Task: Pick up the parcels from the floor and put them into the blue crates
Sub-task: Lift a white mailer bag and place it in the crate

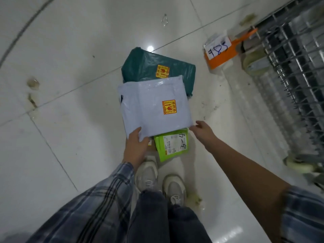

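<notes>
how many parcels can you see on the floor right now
4: a dark green parcel farthest, a white parcel overlapping it with both hands at its near edge, a light green parcel by the shoes, an orange parcel near the wire rack. Others may be hidden.
</notes>
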`<action>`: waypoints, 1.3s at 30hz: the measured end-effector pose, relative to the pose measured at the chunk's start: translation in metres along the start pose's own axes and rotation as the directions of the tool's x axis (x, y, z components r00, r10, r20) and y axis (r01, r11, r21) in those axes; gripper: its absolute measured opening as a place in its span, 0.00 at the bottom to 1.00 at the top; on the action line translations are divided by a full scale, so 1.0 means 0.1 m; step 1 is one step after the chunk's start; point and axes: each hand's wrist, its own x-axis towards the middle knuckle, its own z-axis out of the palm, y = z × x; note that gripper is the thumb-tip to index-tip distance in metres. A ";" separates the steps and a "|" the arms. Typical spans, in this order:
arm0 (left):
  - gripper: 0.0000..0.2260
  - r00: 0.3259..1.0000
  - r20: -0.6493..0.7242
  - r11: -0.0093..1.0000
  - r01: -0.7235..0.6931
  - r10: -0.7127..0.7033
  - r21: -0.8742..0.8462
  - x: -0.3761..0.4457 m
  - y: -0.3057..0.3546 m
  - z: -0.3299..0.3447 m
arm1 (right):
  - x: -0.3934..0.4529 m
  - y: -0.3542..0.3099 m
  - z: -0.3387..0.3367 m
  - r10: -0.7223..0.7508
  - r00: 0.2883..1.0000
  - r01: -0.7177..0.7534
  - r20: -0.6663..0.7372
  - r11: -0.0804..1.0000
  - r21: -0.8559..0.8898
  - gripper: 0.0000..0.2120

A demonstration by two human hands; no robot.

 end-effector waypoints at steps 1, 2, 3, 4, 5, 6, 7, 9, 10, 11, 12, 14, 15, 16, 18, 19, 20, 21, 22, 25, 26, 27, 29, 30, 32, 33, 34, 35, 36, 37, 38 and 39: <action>0.24 1.000 -0.005 1.000 -0.022 0.022 0.020 0.08 -0.02 0.02 | 0.09 -0.02 0.04 0.001 1.000 -0.001 0.009 1.000 0.003 0.30; 0.24 0.999 -0.007 0.998 -0.046 0.046 0.041 0.15 -0.05 0.05 | 0.17 -0.03 0.07 0.002 1.000 -0.003 0.020 1.000 0.011 0.30; 0.25 0.998 0.001 0.996 -0.059 0.059 0.066 0.21 -0.07 0.07 | 0.24 -0.05 0.11 0.001 0.999 -0.002 0.034 1.000 0.029 0.30; 0.26 0.998 0.014 0.994 -0.059 0.058 0.091 0.27 -0.10 0.08 | 0.30 -0.07 0.15 0.000 0.999 -0.002 0.045 0.998 0.059 0.29; 0.27 0.999 0.026 0.992 -0.048 0.045 0.115 0.30 -0.11 0.09 | 0.36 -0.08 0.18 0.000 0.999 -0.005 0.053 0.995 0.095 0.28; 0.28 0.998 0.035 0.991 -0.049 0.045 0.124 0.33 -0.13 0.10 | 0.41 -0.09 0.21 0.005 0.998 -0.012 0.059 0.992 0.126 0.28; 0.28 0.997 0.043 0.991 -0.061 0.056 0.123 0.34 -0.13 0.11 | 0.45 -0.09 0.23 0.013 0.998 -0.021 0.060 0.989 0.147 0.27; 0.25 0.995 0.042 0.992 -0.096 0.093 0.080 0.34 -0.12 0.12 | 0.49 -0.06 0.23 0.023 0.998 -0.031 0.059 0.988 0.152 0.27; 0.24 0.993 0.040 0.993 -0.110 0.108 0.052 0.34 -0.12 0.13 | 0.49 -0.03 0.21 0.014 0.998 -0.023 0.063 0.989 0.147 0.27; 0.24 0.993 0.044 0.994 -0.107 0.106 0.037 0.33 -0.11 0.13 | 0.47 0.01 0.17 -0.001 0.997 -0.011 0.078 0.988 0.154 0.27; 0.24 0.992 0.056 0.993 -0.115 0.113 0.030 0.31 -0.10 0.12 | 0.42 0.03 0.14 -0.015 0.995 -0.004 0.103 0.983 0.183 0.28; 0.26 0.991 0.075 0.992 -0.115 0.111 0.053 0.26 -0.10 0.08 | 0.25 0.05 0.07 -0.046 0.984 -0.002 0.172 0.964 0.266 0.29; 0.27 0.992 0.074 0.991 -0.107 0.101 0.077 0.22 -0.08 0.06 | 0.15 0.03 0.05 -0.067 0.977 0.007 0.204 0.959 0.284 0.27; 0.27 0.993 0.064 0.988 -0.103 0.096 0.118 0.17 -0.04 0.05 | 0.04 0.01 0.03 -0.092 0.971 0.027 0.222 0.960 0.280 0.23; 0.30 0.995 -0.005 0.962 -0.099 0.104 0.254 0.03 0.13 0.02 | -0.20 -0.07 0.02 -0.140 0.972 0.076 0.191 0.947 0.311 0.18; 0.32 0.992 -0.052 0.951 -0.096 0.116 0.293 -0.05 0.25 0.01 | -0.33 -0.12 0.03 -0.154 0.978 0.096 0.142 0.932 0.349 0.18; 0.34 0.986 -0.080 0.949 -0.120 0.149 0.292 -0.13 0.37 0.01 | -0.47 -0.17 0.06 -0.166 0.983 0.123 0.081 0.915 0.384 0.18; 0.37 0.981 -0.084 0.953 -0.145 0.172 0.264 -0.22 0.52 0.02 | -0.62 -0.21 0.10 -0.177 0.984 0.158 0.013 0.905 0.395 0.17; 0.40 0.980 -0.074 0.959 -0.162 0.184 0.232 -0.32 0.68 0.05 | -0.79 -0.25 0.15 -0.192 0.980 0.197 -0.052 0.898 0.394 0.13; 0.42 0.985 -0.026 0.957 -0.158 0.170 0.243 -0.60 1.14 0.21 | -1.27 -0.36 0.31 -0.250 0.954 0.287 -0.165 0.918 0.273 0.08; 0.41 0.984 -0.038 0.945 -0.154 0.172 0.289 -0.69 1.27 0.25 | -1.43 -0.40 0.35 -0.252 0.951 0.286 -0.182 0.938 0.198 0.09; 0.40 0.982 -0.068 0.936 -0.145 0.175 0.321 -0.77 1.37 0.28 | -1.55 -0.42 0.39 -0.253 0.945 0.284 -0.209 0.949 0.136 0.11; 0.31 0.970 -0.147 0.936 -0.136 0.192 0.324 -0.85 1.45 0.27 | -1.72 -0.45 0.45 -0.289 0.918 0.320 -0.271 0.944 0.077 0.11; 0.26 0.961 -0.181 0.941 -0.147 0.209 0.305 -0.87 1.45 0.22 | -1.78 -0.46 0.46 -0.340 0.902 0.368 -0.265 0.928 0.062 0.11; 0.18 0.952 -0.203 0.964 -0.193 0.229 0.184 -0.87 1.40 0.06 | -1.82 -0.43 0.45 -0.473 0.867 0.489 -0.155 0.867 0.094 0.13; 0.16 0.954 -0.196 0.973 -0.213 0.226 0.086 -0.86 1.36 -0.05 | -1.82 -0.41 0.40 -0.511 0.854 0.521 -0.099 0.845 0.125 0.15; 0.15 0.960 -0.182 0.976 -0.219 0.212 -0.014 -0.86 1.32 -0.15 | -1.81 -0.39 0.33 -0.503 0.860 0.510 -0.086 0.844 0.166 0.18; 0.15 0.970 -0.157 0.973 -0.204 0.185 -0.113 -0.88 1.27 -0.27 | -1.79 -0.37 0.23 -0.444 0.887 0.461 -0.123 0.858 0.227 0.20; 0.16 0.982 -0.115 0.961 -0.174 0.152 -0.215 -0.91 1.21 -0.37 | -1.77 -0.35 0.11 -0.354 0.920 0.391 -0.171 0.866 0.311 0.22; 0.17 0.991 -0.061 0.939 -0.135 0.122 -0.317 -0.94 1.15 -0.46 | -1.75 -0.34 -0.02 -0.262 0.945 0.320 -0.198 0.866 0.383 0.25; 0.20 0.996 -0.008 0.905 -0.089 0.094 -0.415 -0.99 1.08 -0.54 | -1.73 -0.34 -0.14 -0.194 0.961 0.263 -0.198 0.865 0.428 0.26; 0.23 0.996 0.042 0.863 -0.047 0.078 -0.503 -1.04 1.01 -0.60 | -1.70 -0.33 -0.26 -0.165 0.970 0.229 -0.177 0.864 0.448 0.27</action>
